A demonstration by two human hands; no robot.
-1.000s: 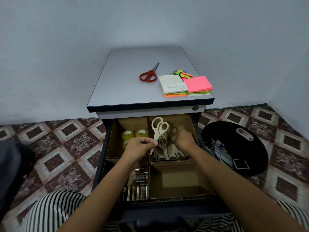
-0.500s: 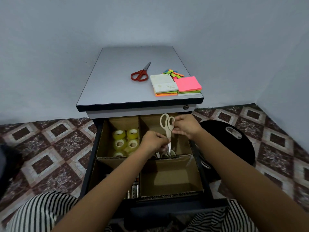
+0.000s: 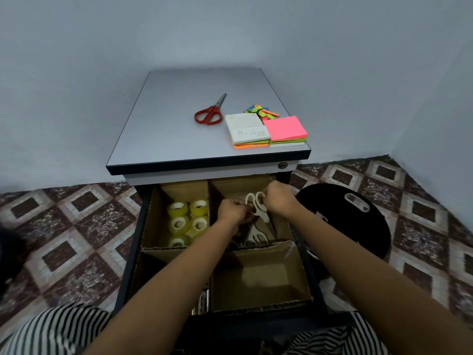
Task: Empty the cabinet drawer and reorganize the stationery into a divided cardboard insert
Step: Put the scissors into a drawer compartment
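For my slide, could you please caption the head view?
Left hand and right hand hold white scissors in the insert, back right.

Nothing here can be properly read from where I stand. The white pad of notes (image 3: 247, 128) on the cabinet top carries a faint line of gold print near its front edge, perhaps a brand name, but the letters are too small and pale to make out. In the near-left compartment of the cardboard insert (image 3: 256, 278), the batteries (image 3: 203, 302) show dark lettering on their wrappers, mostly hidden behind a forearm and blurred.
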